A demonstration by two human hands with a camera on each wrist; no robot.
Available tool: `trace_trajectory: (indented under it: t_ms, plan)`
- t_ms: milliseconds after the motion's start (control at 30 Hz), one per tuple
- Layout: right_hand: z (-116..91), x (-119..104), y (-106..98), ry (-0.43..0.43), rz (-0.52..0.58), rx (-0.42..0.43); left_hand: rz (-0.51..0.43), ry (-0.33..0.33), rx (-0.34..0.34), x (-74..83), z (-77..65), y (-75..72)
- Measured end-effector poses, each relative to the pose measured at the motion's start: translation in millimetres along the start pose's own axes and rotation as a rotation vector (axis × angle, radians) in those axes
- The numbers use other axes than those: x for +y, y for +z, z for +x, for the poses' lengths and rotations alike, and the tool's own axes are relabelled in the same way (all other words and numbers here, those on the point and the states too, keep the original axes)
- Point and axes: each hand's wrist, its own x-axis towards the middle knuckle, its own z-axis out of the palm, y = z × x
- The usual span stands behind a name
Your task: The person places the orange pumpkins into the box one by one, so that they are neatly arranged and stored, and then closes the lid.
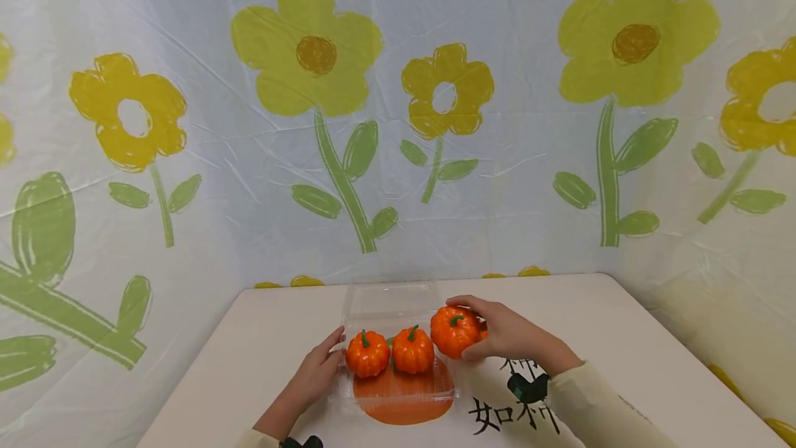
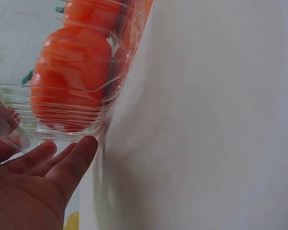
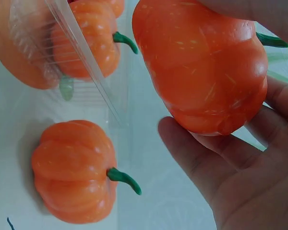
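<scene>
A clear plastic box lies with its lid folded back, away from me. Inside sit two small orange toy pumpkins, a left one and a right one, stems up. My left hand rests against the box's left end; straight fingertips touch its wall in the left wrist view. My right hand holds another pumpkin between thumb and fingers, raised beside the box's right end. On the table below is one more pumpkin, mostly hidden by that hand in the head view.
The white table bears a printed orange shape under and in front of the box, with black written characters to its right. A flower-printed cloth hangs behind the table and at both sides.
</scene>
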Motion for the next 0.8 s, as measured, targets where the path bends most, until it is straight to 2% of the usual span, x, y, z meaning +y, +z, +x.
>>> trace_trajectory:
  t_ms: [167, 333, 433, 667, 800]
  plan:
    - [1.5, -1.0, 4.7, 0.008, 0.023, -0.009, -0.004, -0.005, 0.002, 2.0, -1.4, -0.3]
    - [3.2, -4.0, 9.4, -0.054, -0.018, 0.001, -0.002, 0.009, 0.001, 2.6, -2.6, -1.0]
    - [4.3, -7.6, 13.1, -0.077, -0.007, -0.008, -0.008, 0.016, 0.0, 1.5, -2.5, -1.2]
    - [6.1, -17.9, 21.5, -0.042, -0.015, -0.028, -0.016, 0.007, 0.002, 0.2, -1.9, -0.8]
    - [9.8, -23.3, 26.7, -0.031, 0.028, -0.043, -0.015, 0.007, 0.0, 1.2, -3.4, -0.8]
